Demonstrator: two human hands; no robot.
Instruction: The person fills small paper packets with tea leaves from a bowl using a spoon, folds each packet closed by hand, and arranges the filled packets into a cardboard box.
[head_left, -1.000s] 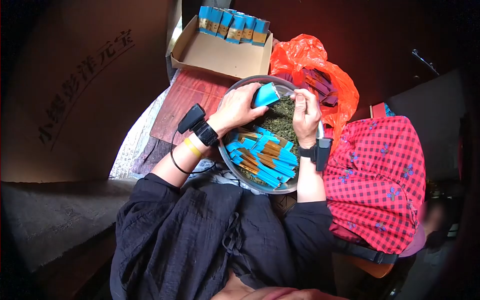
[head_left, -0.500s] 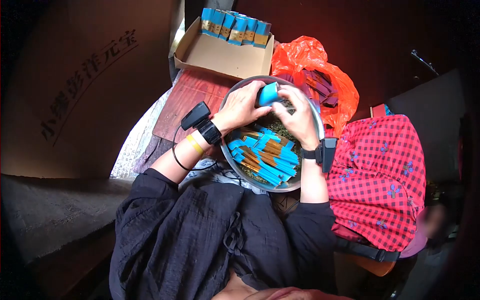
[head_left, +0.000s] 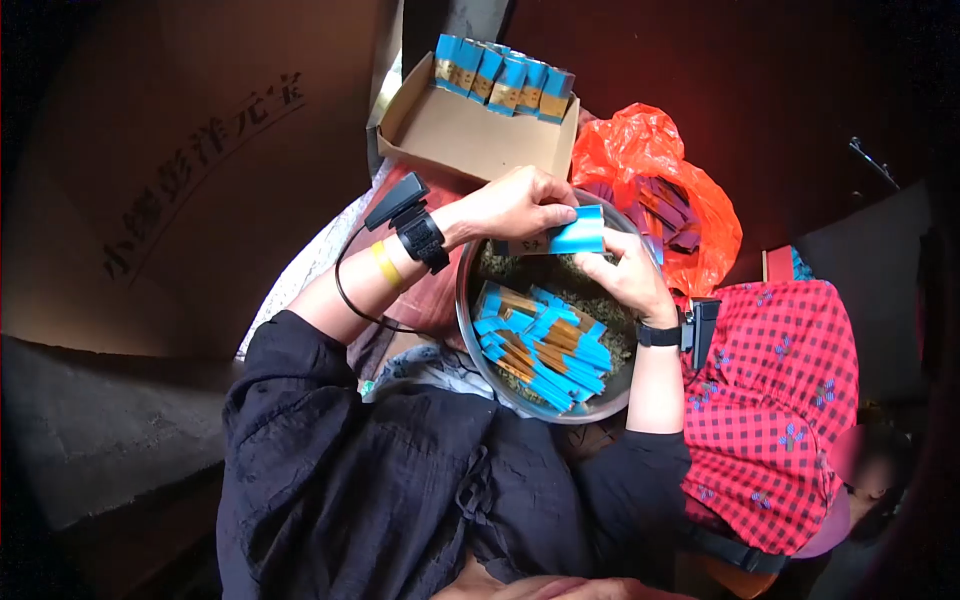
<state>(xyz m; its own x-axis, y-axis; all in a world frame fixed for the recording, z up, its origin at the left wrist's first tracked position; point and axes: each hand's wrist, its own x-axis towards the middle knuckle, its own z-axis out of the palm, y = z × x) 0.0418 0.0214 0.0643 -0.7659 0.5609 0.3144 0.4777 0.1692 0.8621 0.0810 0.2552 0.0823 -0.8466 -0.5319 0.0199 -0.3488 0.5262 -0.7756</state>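
Note:
A blue packet (head_left: 580, 232) with a gold band is held level over the upper part of a round metal bowl (head_left: 466, 318). My left hand (head_left: 520, 207) pinches its top edge from above. On its right end, the fingers of my right hand (head_left: 632, 272) are closed, with the thumb below. Dried green leaves (head_left: 575, 278) lie in the bowl under the packet. A pile of flat blue and gold packets (head_left: 545, 345) rests on the leaves in the bowl's lower part.
Behind the bowl, an open cardboard box (head_left: 450, 130) holds a row of filled blue packets (head_left: 508, 82). An orange plastic bag (head_left: 715, 215) contains dark red packets (head_left: 672, 215). Red checked cloth (head_left: 770, 390) lies at right; a large carton (head_left: 180, 200) stands at left.
The blue packet has turned from a tilted position to level, showing its gold band. Both hands have shifted round it, and the right hand has closed on its right end. The whole view has shifted.

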